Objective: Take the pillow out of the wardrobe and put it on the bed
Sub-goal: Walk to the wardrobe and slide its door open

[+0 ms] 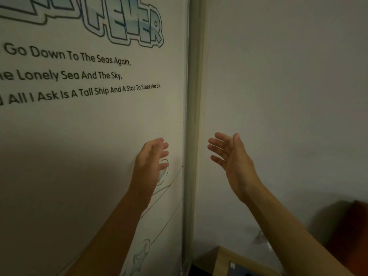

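A tall white wardrobe door (89,120) printed with dark lettering and line drawings fills the left half of the head view; it is closed, with its metal edge strip (192,116) running down the middle. My left hand (152,162) is raised in front of the door near that edge, fingers apart, holding nothing. My right hand (232,156) is raised just right of the strip, palm facing left, fingers spread and empty. No pillow or bed is in view.
A plain white wall (288,96) lies to the right of the door. A light wooden furniture corner (229,259) sits at the bottom right, and a dark reddish-brown object (350,226) is blurred at the right edge.
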Available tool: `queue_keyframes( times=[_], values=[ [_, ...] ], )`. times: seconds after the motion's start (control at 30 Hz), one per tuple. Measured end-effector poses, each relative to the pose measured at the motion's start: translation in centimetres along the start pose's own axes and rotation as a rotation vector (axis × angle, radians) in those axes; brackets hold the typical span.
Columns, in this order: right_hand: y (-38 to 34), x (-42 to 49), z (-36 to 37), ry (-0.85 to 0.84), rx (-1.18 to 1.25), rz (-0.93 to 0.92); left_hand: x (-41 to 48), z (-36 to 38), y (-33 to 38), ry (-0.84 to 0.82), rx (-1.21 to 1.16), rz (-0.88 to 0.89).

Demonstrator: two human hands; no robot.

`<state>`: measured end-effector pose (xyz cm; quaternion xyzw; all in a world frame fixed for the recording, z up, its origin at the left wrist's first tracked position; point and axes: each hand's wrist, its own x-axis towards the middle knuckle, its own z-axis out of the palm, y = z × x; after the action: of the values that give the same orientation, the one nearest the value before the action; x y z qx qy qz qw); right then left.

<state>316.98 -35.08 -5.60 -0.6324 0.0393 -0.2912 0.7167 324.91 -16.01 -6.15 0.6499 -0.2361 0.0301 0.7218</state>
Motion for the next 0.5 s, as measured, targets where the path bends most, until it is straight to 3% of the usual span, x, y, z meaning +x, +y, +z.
queue_keyframes(
  times=[0.5],
  values=[
    [5.8, 16.9, -2.5, -0.062, 0.036, -0.027, 14.0, 8.4, -3.7, 0.048, 0.144, 0.019]
  ],
)
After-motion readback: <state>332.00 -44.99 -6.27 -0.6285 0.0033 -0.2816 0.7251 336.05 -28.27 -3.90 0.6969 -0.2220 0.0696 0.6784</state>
